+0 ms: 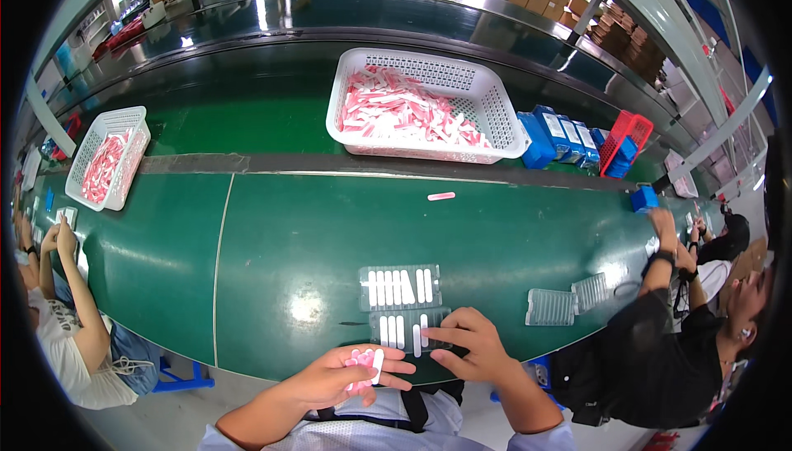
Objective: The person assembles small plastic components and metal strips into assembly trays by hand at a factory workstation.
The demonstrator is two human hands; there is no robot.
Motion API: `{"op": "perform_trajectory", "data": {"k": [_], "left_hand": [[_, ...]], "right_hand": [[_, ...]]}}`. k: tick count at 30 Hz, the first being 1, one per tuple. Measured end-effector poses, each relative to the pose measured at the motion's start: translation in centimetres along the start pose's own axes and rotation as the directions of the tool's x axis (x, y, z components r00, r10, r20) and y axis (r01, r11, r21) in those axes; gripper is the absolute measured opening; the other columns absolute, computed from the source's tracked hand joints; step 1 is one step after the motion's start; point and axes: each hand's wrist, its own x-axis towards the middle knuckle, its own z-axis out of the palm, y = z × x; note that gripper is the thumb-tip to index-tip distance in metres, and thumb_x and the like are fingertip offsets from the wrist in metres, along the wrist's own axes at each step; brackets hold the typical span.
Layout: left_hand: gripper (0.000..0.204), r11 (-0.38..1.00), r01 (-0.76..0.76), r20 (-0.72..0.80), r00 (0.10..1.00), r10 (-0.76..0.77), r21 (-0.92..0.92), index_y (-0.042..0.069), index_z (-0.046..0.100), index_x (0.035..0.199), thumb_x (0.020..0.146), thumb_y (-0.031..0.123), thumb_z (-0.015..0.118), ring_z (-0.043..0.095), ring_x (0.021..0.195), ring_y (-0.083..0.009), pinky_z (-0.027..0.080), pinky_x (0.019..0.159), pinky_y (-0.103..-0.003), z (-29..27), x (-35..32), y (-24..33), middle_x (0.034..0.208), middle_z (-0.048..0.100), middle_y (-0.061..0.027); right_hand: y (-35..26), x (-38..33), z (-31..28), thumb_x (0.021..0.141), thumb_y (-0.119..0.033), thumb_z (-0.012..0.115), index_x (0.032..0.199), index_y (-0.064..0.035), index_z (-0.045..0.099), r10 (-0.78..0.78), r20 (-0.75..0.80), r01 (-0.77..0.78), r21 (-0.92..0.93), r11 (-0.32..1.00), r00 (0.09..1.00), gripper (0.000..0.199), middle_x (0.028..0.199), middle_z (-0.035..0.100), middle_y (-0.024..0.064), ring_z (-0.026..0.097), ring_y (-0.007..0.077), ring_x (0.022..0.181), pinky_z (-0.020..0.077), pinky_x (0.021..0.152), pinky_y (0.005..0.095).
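While the left hand (pixel 337 375) curls around a bunch of pink-and-white strips (pixel 360 368) by the table's near edge, the right hand (pixel 472 344) has thumb and forefinger parted, forefinger tip at the white strips (pixel 417 342) in the lower clear tray (pixel 438 319); whether it presses, I can't tell. Just beyond lies the upper clear tray (pixel 437 288). Green tabletop (pixel 289 245) stretches leftward to a pale seam (pixel 223 261) and forward past one loose pink strip (pixel 441 196) to a dark ledge (pixel 289 165). Rightward, another clear tray (pixel 550 307) lies well apart.
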Motion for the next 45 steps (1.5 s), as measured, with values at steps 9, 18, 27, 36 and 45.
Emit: {"op": "perform_trajectory", "data": {"k": [9, 18, 27, 36, 45], "left_hand": [[0.056, 0.998, -0.011, 0.176, 0.984, -0.002, 0.068, -0.005, 0.036, 0.152, 0.102, 0.011, 0.056, 0.057, 0.133, -0.0368, 0.052, 0.074, -0.030, 0.2, 1.1, -1.9, 0.150, 0.050, -0.0242], [0.050, 0.996, -0.073, 0.040, 0.997, 0.071, 0.056, -0.004, 0.038, 0.152, 0.104, 0.007, 0.046, 0.061, 0.128, -0.0380, 0.053, 0.071, -0.031, -0.4, 0.4, -1.1, 0.148, 0.052, -0.0264], [0.049, 0.991, -0.119, 0.047, 0.992, 0.116, 0.060, -0.005, 0.039, 0.151, 0.105, 0.006, 0.049, 0.062, 0.124, -0.0427, 0.056, 0.069, -0.032, -0.3, 0.0, -0.4, 0.144, 0.053, -0.0300], [0.051, 0.989, -0.122, -0.012, 0.992, 0.123, 0.079, -0.005, 0.036, 0.153, 0.103, 0.000, 0.044, 0.062, 0.126, -0.0376, 0.055, 0.070, -0.032, -0.6, -0.7, -0.1, 0.147, 0.052, -0.0263], [0.051, 0.989, -0.123, -0.009, 0.992, 0.124, 0.083, -0.006, 0.036, 0.153, 0.103, 0.001, 0.044, 0.063, 0.125, -0.0368, 0.055, 0.069, -0.031, -0.5, -1.0, 0.2, 0.146, 0.053, -0.0262]], "right_hand": [[-3.5, 1.6, 1.5, 0.080, -0.013, 0.084, 0.101, -0.0102, 0.079, 0.188, 0.091, -0.199, 0.121, 0.973, 0.978, 0.021, 0.075, 0.065, 0.0030, 0.058, 0.0140, 0.066, 0.0424, 0.060, 0.0298], [-2.4, 1.1, -1.5, 0.089, 0.005, 0.073, 0.103, 0.0041, 0.074, 0.370, 0.035, -0.313, 0.609, 0.728, 0.928, 0.014, 0.082, 0.074, 0.0095, 0.069, 0.0112, 0.071, 0.0511, 0.062, 0.0230], [-3.3, 1.8, -1.9, 0.083, 0.000, 0.078, 0.101, -0.0033, 0.077, 0.345, 0.020, -0.341, 0.209, 0.916, 0.938, 0.018, 0.082, 0.075, 0.0050, 0.067, 0.0121, 0.068, 0.0483, 0.062, 0.0263], [-2.3, 1.6, 1.6, 0.081, -0.021, 0.079, 0.092, -0.0091, 0.074, -0.156, 0.157, 0.211, -0.450, 0.868, 0.975, 0.017, 0.079, 0.058, 0.0000, 0.056, 0.0195, 0.073, 0.0419, 0.067, 0.0348], [-2.4, 1.9, 0.1, 0.084, -0.025, 0.079, 0.108, -0.0131, 0.077, 0.066, 0.248, -0.013, -0.212, 0.977, 0.966, 0.026, 0.076, 0.054, 0.0010, 0.053, 0.0207, 0.071, 0.0395, 0.069, 0.0361]]}}
